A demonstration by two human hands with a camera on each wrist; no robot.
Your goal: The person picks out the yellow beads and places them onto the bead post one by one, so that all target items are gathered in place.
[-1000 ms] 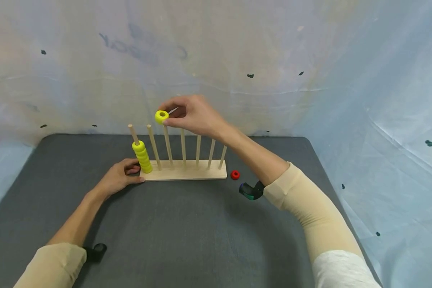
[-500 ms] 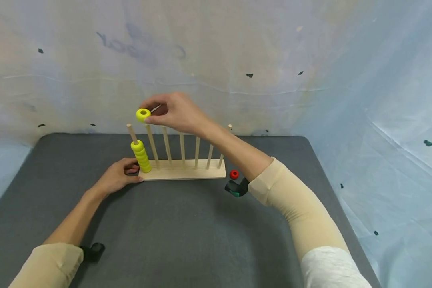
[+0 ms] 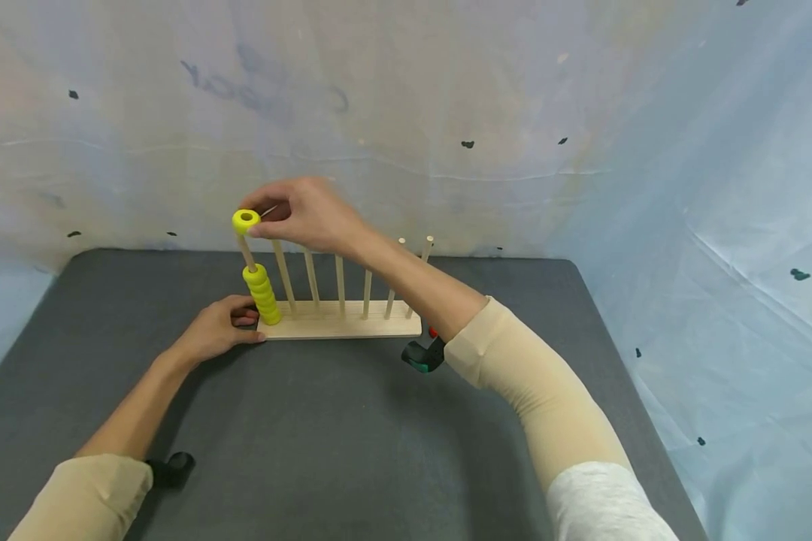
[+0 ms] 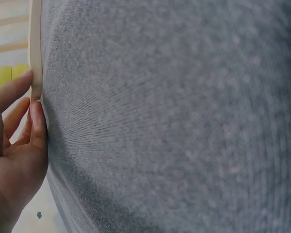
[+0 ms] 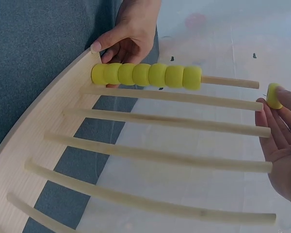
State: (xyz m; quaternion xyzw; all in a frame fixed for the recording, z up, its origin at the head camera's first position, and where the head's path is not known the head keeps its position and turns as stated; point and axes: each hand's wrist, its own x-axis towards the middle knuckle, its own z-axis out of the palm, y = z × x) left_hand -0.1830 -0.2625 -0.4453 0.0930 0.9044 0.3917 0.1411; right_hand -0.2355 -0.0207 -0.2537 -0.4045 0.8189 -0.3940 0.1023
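A wooden peg rack with a row of upright pegs stands on the dark table. Several yellow beads are stacked on its leftmost peg, whose upper part is bare. My left hand grips the left end of the base, thumb at the front edge, as the left wrist view also shows. Between thumb and fingers, my right hand pinches one yellow bead at the top of that peg. In the right wrist view this bead sits just past the peg's tip, apart from it.
A red bead, mostly covered by my right forearm, lies off the rack's right end. Bare pegs rise close beside the stacked one. Behind the table hangs a pale sheet with dark spots.
The right hand has carried the yellow bead leftward, past the neighbouring pegs to above the leftmost one. The left hand stays at the base's end. The forearm now hides much of the red bead.
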